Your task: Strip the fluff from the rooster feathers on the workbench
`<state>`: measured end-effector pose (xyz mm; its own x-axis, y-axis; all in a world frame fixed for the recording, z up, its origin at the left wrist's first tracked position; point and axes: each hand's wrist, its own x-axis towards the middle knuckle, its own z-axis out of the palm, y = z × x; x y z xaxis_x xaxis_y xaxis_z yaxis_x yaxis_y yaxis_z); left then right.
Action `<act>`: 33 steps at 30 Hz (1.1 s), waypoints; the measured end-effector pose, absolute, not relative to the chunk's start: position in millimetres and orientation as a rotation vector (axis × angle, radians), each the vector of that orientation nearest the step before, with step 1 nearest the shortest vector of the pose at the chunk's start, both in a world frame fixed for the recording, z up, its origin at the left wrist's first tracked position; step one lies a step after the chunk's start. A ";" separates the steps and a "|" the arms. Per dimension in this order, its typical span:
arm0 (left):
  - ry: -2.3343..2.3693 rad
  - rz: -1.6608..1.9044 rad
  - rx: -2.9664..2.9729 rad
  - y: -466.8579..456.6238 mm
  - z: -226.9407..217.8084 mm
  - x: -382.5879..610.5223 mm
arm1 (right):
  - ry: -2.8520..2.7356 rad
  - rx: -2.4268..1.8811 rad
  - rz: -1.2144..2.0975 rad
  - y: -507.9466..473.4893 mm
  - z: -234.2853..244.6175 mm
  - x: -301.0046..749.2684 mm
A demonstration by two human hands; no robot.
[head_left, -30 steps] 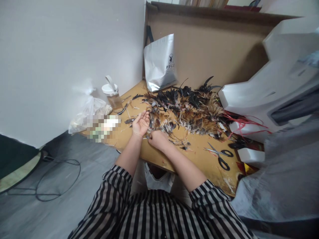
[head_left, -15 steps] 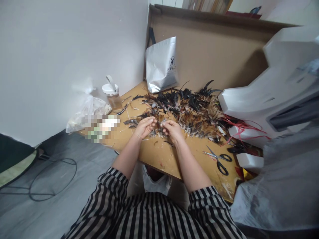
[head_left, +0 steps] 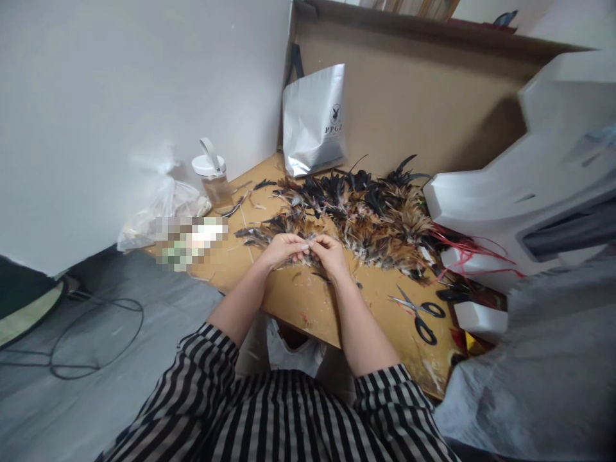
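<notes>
My left hand point(head_left: 285, 249) and my right hand point(head_left: 330, 254) meet fingertip to fingertip over the front of the table, both closed in a pinch. A tiny pale bit shows where the fingertips touch; it is too small to name. Just beyond and beneath the hands lie rows of feathers, a brown row point(head_left: 375, 242) nearer me and a black row point(head_left: 332, 190) behind it. Right of my right forearm, scissors point(head_left: 419, 312) with black handles rest on the tabletop, blades partly apart.
On the wooden table point(head_left: 301, 301) a silver bag point(head_left: 315, 122) stands at the back. A lidded drink jar point(head_left: 215, 183) and a knotted plastic bag point(head_left: 166, 208) are at the left. Red cords point(head_left: 469, 253) lie by a white sewing-machine-like body point(head_left: 486, 199) at the right.
My hands have come together; half a second ago a gap separated them and my left fingers were looser. The view has shifted slightly. The feathers and scissors lie as before.
</notes>
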<state>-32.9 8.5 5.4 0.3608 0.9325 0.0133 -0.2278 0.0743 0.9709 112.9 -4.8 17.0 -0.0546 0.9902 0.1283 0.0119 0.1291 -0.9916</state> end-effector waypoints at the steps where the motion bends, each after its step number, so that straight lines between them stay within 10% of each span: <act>1: 0.788 1.017 1.170 7.7 6.0 -32.9 | -1.312 -1.083 1.174 -4.6 16.4 114.2; 33: 0.801 1.115 1.036 12.8 -0.9 -32.8 | -1.555 -1.554 0.571 8.3 3.5 150.2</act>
